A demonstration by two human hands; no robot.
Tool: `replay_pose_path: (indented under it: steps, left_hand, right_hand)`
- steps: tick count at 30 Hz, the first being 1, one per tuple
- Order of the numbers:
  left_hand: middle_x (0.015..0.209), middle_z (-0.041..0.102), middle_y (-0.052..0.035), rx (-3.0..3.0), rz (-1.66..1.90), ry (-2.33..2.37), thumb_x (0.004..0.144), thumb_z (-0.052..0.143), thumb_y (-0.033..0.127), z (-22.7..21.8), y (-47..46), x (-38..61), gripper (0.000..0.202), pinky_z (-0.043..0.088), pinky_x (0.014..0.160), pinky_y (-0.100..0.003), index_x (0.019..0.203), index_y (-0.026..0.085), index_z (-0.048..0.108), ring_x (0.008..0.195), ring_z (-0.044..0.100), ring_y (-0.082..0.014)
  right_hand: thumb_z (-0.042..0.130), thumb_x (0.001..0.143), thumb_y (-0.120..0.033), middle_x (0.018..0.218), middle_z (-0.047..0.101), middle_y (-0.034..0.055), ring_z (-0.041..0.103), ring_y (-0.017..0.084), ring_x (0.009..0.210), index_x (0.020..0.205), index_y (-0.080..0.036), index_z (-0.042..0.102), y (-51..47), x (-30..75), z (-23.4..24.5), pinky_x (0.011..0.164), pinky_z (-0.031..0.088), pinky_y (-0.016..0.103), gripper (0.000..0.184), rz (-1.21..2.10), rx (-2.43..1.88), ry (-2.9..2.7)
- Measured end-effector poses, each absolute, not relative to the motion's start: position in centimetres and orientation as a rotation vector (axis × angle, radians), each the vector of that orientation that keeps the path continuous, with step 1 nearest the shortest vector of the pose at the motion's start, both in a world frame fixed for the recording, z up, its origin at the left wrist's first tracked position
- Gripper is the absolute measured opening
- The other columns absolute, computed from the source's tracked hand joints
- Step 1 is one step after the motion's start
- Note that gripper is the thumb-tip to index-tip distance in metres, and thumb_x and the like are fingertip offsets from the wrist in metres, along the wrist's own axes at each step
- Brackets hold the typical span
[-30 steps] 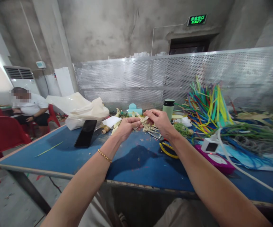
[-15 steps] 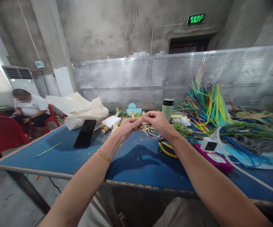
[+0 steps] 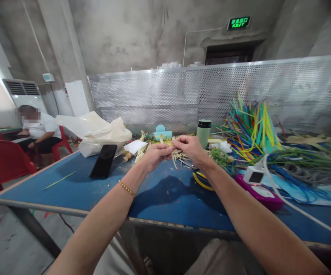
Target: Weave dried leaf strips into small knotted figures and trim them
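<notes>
My fingertips meet over the far middle of the blue table (image 3: 76,187), and what they pinch is small and hard to make out: a thin pale straw strip (image 3: 173,146), held above a loose heap of straw scraps (image 3: 179,156). My left hand (image 3: 154,154) is closed on one end and my right hand (image 3: 192,148) is closed on the other, fingers curled tight, so most of the strip is hidden. The scissors (image 3: 202,182) lie partly under my right wrist; only the yellow handle loops show. The pink gadget (image 3: 260,193) is half covered by a white box (image 3: 254,177), and the white cable (image 3: 294,208) runs out of sight at the right edge. I cannot count the coloured strips (image 3: 251,124) standing in a bundle.

What I can count: one black phone (image 3: 104,160) lying flat, one green flask (image 3: 204,133) standing upright, one bead bracelet (image 3: 126,188) on my left wrist, one white bag (image 3: 102,133), and one seated person (image 3: 41,131) well off to the left beside red chairs (image 3: 3,160), which are cut off by the frame.
</notes>
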State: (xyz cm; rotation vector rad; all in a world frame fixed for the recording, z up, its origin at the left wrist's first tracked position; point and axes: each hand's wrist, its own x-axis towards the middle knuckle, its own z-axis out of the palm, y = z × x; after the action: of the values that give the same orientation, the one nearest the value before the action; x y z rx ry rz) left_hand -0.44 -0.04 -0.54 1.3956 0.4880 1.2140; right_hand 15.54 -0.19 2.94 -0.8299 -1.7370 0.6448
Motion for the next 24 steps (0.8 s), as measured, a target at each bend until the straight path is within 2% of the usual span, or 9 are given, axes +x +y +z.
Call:
replay_pose_path:
  steps: [9, 19, 24]
  left_hand:
    - [0.064, 0.058, -0.0033, 1.388, 1.091, 0.505, 0.064, 0.083, 0.026, -0.51, -0.07, -0.79, 0.021, 0.033, 0.061, -0.028, 0.068, 0.009, 0.071, 0.061, 0.049, -0.0096]
    - [0.062, 0.057, -0.0027, 1.392, 1.031, 0.524, 0.063, 0.083, 0.025, -0.32, -0.47, -0.84, 0.021, 0.032, 0.060, -0.029, 0.065, 0.009, 0.069, 0.058, 0.047, -0.0089]
    - [0.062, 0.057, -0.0034, 1.404, 1.009, 0.521, 0.063, 0.084, 0.024, -0.19, -0.64, -0.88, 0.022, 0.032, 0.060, -0.028, 0.064, 0.009, 0.069, 0.058, 0.048, -0.0091]
  right_hand:
    - [0.068, 0.070, -0.046, 0.053, 0.049, -0.0018, 0.039, 0.010, 0.053, 0.056, -0.015, 0.058, -0.78, 15.42, 3.09, 0.052, 0.032, 0.025, 0.036, 0.606, -0.865, -1.793]
    - [0.067, 0.074, -0.047, 0.059, 0.060, 0.0015, 0.049, 0.012, 0.054, 0.061, -0.015, 0.063, -0.01, 15.43, 2.20, 0.053, 0.040, 0.026, 0.035, 0.678, -0.830, -1.808]
    - [0.068, 0.073, -0.046, 0.057, 0.060, 0.0015, 0.050, 0.012, 0.053, 0.061, -0.016, 0.062, -0.29, 15.32, 2.21, 0.051, 0.042, 0.025, 0.033, 0.665, -0.843, -1.806]
